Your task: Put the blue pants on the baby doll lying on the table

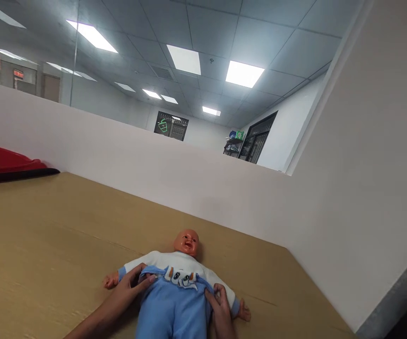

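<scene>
I see one tan table (65,245); on it, face up, lies one bald doll (186,243) wearing one pair of blue, cartoon-fronted trousers (175,308) and one white, blue-cuffed top (168,260). Left hand (132,285) and right hand (220,303) each pinch the waistband (155,270).

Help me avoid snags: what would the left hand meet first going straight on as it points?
Past the blue cloth it grips, the left hand would probably meet the white top; depth is unclear.

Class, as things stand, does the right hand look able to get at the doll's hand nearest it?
Probably yes: the doll's hand lies beyond its blue cuff, with nothing seen covering it, though the right hand would likely need to release the blue trousers.
</scene>
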`<state>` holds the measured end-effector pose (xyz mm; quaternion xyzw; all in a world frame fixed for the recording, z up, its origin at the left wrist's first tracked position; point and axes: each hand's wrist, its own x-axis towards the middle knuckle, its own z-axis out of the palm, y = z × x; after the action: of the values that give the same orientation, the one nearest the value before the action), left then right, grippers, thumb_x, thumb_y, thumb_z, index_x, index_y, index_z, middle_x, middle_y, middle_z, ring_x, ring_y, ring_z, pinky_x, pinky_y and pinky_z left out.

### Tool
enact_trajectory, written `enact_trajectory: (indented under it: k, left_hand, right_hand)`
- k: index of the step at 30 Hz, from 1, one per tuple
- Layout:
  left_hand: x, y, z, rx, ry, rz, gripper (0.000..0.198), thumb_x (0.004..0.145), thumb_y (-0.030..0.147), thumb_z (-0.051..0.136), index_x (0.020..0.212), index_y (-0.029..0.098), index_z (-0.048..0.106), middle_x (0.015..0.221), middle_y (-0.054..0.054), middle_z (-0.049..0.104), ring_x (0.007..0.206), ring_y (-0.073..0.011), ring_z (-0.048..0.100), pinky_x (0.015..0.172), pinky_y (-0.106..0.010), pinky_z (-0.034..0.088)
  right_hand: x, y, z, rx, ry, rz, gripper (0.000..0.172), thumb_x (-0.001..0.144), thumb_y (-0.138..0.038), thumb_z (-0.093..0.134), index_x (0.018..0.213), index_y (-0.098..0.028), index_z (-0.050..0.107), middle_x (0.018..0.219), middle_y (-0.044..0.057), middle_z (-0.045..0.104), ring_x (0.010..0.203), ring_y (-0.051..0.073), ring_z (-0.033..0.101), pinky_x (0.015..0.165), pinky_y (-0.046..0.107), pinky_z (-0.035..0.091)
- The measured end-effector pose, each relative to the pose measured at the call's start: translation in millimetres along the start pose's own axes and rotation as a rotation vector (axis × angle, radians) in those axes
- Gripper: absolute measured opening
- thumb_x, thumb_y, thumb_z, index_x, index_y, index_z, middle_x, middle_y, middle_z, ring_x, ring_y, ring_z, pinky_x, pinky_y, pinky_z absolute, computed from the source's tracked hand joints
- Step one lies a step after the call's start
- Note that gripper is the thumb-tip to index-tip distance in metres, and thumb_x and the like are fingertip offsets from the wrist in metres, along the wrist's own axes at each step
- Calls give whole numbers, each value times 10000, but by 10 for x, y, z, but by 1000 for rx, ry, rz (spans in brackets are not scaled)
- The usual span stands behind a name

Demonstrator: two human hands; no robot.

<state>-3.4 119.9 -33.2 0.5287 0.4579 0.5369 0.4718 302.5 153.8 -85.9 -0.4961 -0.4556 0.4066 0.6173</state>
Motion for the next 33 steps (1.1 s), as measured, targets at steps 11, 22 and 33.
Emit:
enact_trajectory:
  k: [11, 22, 33]
  left_hand:
    - [-120, -114, 110, -3, 119, 127, 457, 865, 649, 743, 898, 232, 562, 805, 23, 514, 728, -205, 454, 710, -300, 419]
    - [-79, -288, 62, 447, -12, 128, 395, 1054, 489, 395, 992, 230, 686, 1108, -138, 768, 1050, -339, 701, 958, -402, 488]
    - [-108, -317, 29, 351, 263, 187, 524, 1021, 658, 465, 1270, 246, 672, 1173, -117, 773, 1007, -315, 728, 905, -339, 565]
  right_hand:
    - [-32, -1104, 934, -678, -292, -551, 276, 890, -191, 526, 1130, -237, 652, 1181, 89, 691, 1196, 292, 613, 1089, 441, 442]
    - [522, -820, 2159, -1067, -1366, -579, 651, 795, -175, 759, 1419, -338, 666, 1367, 94, 723, 1271, 319, 664, 1101, 433, 489]
    - [586, -1127, 1741, -917, -941, -508, 520, 788, -132, 459, 1252, -230, 672, 1214, 108, 670, 1170, 279, 628, 1043, 420, 448]
